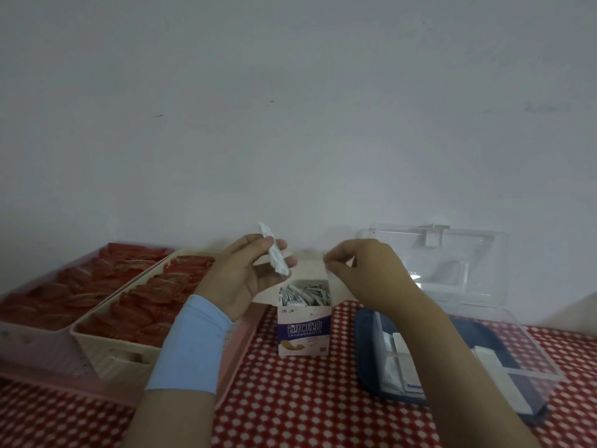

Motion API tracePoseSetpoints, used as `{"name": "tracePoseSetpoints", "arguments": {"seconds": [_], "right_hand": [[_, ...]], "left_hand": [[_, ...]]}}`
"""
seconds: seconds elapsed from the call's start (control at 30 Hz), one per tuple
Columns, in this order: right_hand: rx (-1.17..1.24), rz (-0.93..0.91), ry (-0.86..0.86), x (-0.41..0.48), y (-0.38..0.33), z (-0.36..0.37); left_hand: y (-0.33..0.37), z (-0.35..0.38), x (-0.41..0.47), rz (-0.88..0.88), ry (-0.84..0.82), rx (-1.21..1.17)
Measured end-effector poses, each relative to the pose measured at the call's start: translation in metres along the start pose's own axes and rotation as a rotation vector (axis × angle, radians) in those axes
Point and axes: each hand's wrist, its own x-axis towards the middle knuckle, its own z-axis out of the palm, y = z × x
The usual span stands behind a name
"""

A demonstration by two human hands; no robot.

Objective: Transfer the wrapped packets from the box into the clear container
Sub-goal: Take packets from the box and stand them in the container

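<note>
A small white and purple box stands open on the red checked tablecloth, with several wrapped packets showing in its top. My left hand is raised left of the box and pinches a few white wrapped packets upright between thumb and fingers. My right hand hovers over the box's right side with fingertips pinched at its raised flap. The clear container lies right of the box, its lid open against the wall, with a few white packets inside.
On the left, a cream basket and a pink tray hold several red wrapped items. A dark blue mat lies under the clear container. A white wall rises right behind the table.
</note>
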Motion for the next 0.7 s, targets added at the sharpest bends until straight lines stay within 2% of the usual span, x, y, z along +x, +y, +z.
{"name": "tracePoseSetpoints", "arguments": {"seconds": [0.17,0.27,0.5,0.57,0.7], "right_hand": [[-0.316,0.044,-0.157,0.003,-0.009,0.015],[-0.37,0.023,-0.19,0.008,-0.015,0.027],[-0.516,-0.101,-0.181,0.014,-0.025,0.043],[-0.509,-0.122,-0.16,0.014,-0.024,0.042],[-0.228,-0.057,-0.045,0.013,-0.015,0.03]], "left_hand": [[-0.001,0.006,0.001,0.052,0.066,0.155],[-0.002,0.007,0.001,0.064,0.108,0.228],[-0.001,0.001,0.005,0.1,0.192,0.21],[-0.003,0.0,0.006,0.087,0.189,0.245],[-0.005,-0.002,0.008,0.118,0.21,0.31]]}}
